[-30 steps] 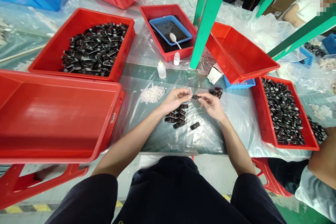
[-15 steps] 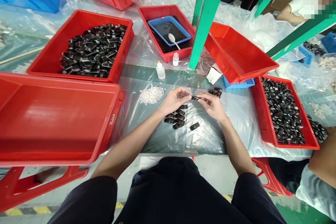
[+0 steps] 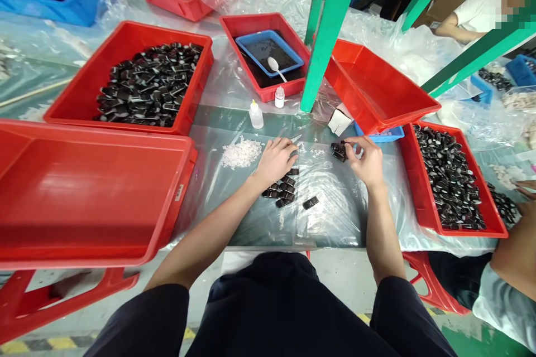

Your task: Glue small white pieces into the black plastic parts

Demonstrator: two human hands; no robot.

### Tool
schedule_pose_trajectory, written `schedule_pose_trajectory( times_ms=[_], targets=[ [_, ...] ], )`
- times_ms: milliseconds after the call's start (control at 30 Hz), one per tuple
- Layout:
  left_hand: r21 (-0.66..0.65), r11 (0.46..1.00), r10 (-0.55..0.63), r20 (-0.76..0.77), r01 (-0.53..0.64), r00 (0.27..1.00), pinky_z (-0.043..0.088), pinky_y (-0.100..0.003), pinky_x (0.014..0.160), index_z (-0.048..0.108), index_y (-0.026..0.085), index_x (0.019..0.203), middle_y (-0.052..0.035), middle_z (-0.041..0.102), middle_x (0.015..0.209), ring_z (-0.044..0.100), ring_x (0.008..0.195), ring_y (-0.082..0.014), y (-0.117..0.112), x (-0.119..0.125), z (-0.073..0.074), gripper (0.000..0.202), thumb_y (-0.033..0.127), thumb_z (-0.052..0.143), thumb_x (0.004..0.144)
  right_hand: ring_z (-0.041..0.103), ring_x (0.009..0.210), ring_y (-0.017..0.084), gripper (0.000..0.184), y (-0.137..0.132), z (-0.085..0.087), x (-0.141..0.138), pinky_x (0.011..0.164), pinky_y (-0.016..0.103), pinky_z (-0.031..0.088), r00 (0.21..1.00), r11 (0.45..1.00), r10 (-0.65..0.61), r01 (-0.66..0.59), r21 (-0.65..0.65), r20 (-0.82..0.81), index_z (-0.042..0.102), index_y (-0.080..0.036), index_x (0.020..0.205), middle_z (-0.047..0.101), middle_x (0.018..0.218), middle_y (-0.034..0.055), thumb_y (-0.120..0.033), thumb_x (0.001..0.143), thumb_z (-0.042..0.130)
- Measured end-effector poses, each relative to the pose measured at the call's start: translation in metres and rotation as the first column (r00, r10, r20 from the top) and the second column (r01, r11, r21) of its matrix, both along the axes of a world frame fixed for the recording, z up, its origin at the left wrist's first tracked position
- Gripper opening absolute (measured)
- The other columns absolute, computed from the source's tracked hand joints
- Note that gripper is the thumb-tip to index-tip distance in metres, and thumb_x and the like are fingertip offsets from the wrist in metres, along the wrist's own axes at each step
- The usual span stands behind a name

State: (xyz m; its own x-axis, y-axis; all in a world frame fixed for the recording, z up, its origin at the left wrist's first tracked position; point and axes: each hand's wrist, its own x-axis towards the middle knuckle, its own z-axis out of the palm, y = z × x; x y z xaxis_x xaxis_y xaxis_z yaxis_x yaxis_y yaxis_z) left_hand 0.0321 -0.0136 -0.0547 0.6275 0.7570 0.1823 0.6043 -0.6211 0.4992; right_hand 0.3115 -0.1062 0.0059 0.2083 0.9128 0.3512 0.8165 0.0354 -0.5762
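My left hand (image 3: 276, 159) lies palm down on the plastic-covered table with its fingers bent inward; what is under them is hidden. A thin, pale pointed tool (image 3: 296, 138) sticks out past its index finger. Just below are several small black glossy pieces (image 3: 286, 188) in rows, and a single black piece (image 3: 311, 202) lies apart. My right hand (image 3: 367, 159) is at a small cluster of similar black pieces (image 3: 337, 151), thumb and index finger pinched at a piece on its right edge. White bits (image 3: 242, 153) form a heap left of my left hand.
Red bins of black pieces stand left (image 3: 206, 81) and right (image 3: 460, 233). Two small bottles (image 3: 256, 115) stand ahead, before a red tray (image 3: 268, 93) holding a blue tray (image 3: 247, 39) and white spoon (image 3: 274, 64). A green post (image 3: 314, 72) rises there. A person's arm (image 3: 513, 245) is at right.
My hands have separated. The right has moved right to the black cluster, and the left has turned palm down, no longer pinching the black piece both held. The pointed tool shows now.
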Motion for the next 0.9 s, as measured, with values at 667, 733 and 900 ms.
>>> schedule_pose_trajectory(
  times_ms=[667,733,900],
  targets=[
    [0.059,0.998,0.007,-0.054,-0.004,0.999,0.05,-0.05,0.112,0.082,0.016,0.108,-0.0182,0.081,0.118,0.073,0.123,-0.0372,-0.005,0.008,0.011,0.023,0.016,0.059,0.106,0.041,0.062,0.014,0.014,-0.017,0.004,-0.056,0.064,0.029,0.032,0.767,0.569,0.532,-0.638,-0.519,-0.359,0.077,-0.025,0.098,0.045,0.067,-0.0089,-0.037,0.097,0.085],
    [0.05,0.999,-0.007,-0.049,0.009,0.999,0.05,-0.051,0.112,0.082,0.016,0.109,-0.0198,0.082,0.119,0.073,0.125,-0.0384,-0.005,0.008,0.012,0.023,0.019,0.06,0.108,0.043,0.064,0.015,0.025,-0.014,0.003,-0.056,0.064,0.03,0.035,0.784,0.656,0.482,-0.618,-0.432,-0.391,0.077,-0.025,0.102,0.049,0.071,-0.0072,-0.048,0.099,0.084],
    [-0.068,0.998,0.014,0.122,-0.005,0.992,0.052,-0.049,0.109,0.082,0.019,0.101,-0.0143,0.082,0.112,0.075,0.116,-0.0332,-0.001,0.004,0.007,0.02,0.019,0.063,0.108,0.054,0.074,0.018,0.044,-0.003,-0.005,-0.056,0.065,0.032,0.043,0.847,0.88,0.33,-0.435,-0.188,-0.417,0.078,-0.025,0.104,0.064,0.086,0.0004,-0.067,0.095,0.085]
  ],
)
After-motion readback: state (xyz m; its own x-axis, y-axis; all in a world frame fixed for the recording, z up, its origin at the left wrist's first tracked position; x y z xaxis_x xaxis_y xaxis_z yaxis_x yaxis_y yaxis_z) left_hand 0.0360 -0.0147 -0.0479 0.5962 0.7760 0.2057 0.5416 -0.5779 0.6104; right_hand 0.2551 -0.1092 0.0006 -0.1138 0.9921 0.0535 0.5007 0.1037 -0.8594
